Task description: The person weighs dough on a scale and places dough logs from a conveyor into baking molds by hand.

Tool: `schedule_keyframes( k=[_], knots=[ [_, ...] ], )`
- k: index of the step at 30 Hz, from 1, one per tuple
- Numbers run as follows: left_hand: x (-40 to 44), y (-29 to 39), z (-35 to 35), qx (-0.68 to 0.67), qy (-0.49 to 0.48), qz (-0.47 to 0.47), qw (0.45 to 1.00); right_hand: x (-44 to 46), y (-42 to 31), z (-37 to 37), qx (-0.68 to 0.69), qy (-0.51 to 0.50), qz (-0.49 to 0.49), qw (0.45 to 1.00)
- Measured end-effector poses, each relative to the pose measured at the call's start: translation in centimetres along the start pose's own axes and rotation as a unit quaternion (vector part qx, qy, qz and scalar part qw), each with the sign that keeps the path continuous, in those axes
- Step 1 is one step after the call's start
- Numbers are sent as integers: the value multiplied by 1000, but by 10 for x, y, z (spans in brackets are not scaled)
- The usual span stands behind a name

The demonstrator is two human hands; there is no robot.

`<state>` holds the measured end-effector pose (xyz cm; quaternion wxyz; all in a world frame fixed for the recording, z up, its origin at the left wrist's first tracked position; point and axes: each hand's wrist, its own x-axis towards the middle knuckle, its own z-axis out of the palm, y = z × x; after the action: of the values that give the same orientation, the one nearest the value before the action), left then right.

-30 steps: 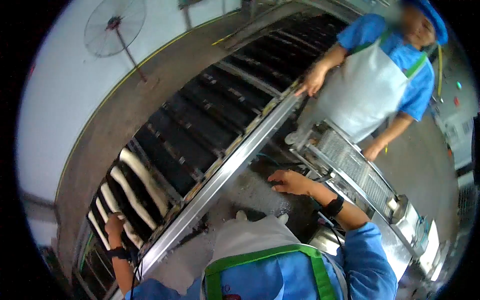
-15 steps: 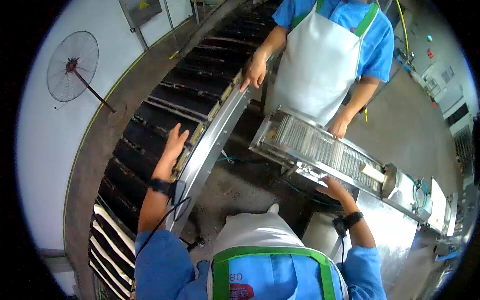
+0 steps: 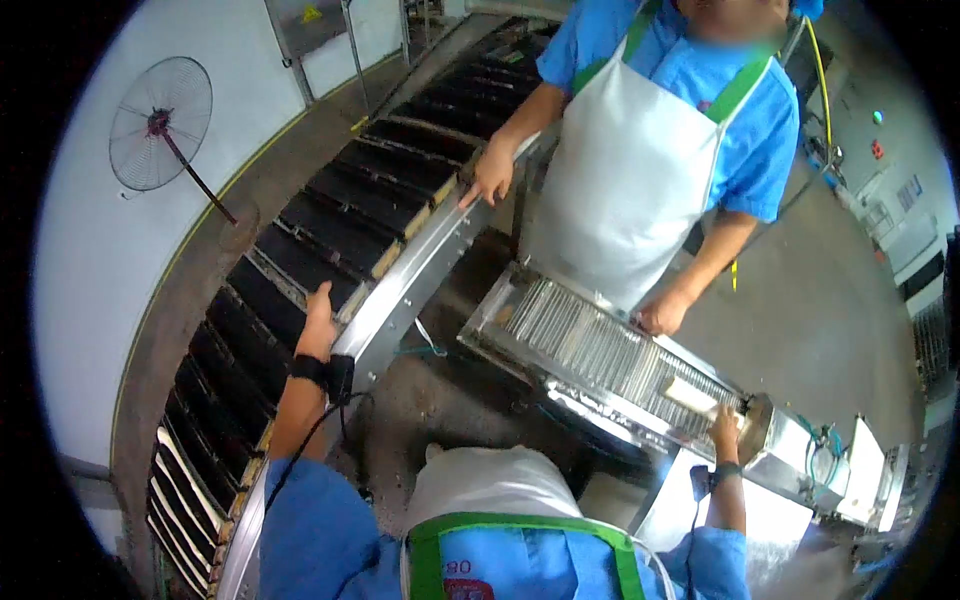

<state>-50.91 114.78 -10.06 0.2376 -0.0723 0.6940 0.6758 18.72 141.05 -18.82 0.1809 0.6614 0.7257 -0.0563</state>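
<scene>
The right hand (image 3: 727,430) was at the near end of a pale bar (image 3: 688,393), its fingers overlapping that end; whether they were clamped on it or only touching could not be told. The bar lay ahead and to the left of this hand, across the ridged top of a small conveyor (image 3: 570,335). A metal box (image 3: 785,437) stood just to the hand's right, and a shiny metal surface (image 3: 775,520) spread below it.

The left hand (image 3: 318,318), well apart from the right, had its fingers stretched out rather than curled, at the inner edge of a long curved conveyor with black slats (image 3: 340,215). The conveyor's metal rail (image 3: 400,295) ran just to the right of this hand. Back and to the left of it, long pale strips (image 3: 190,485) lay side by side along the slats.

Ahead of both hands stood a co-worker in a white apron (image 3: 630,180). One of the co-worker's hands (image 3: 490,178) was on the rail ahead of the left hand; the other (image 3: 665,312) was at the small conveyor's far edge, ahead of the right hand.
</scene>
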Motion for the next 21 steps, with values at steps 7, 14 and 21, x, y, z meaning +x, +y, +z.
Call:
schedule_keyframes(
  k=[7,14,21],
  knots=[
    [69,-55,-78,260,81,97,957,32,18,14,-98,82,12,992],
    [82,-81,-139,294,-18,94,951,13,-20,-63,128,69,-102,984],
    [-3,-29,-104,53,176,-94,979,-45,-207,-192,433,24,-309,846]
  ],
)
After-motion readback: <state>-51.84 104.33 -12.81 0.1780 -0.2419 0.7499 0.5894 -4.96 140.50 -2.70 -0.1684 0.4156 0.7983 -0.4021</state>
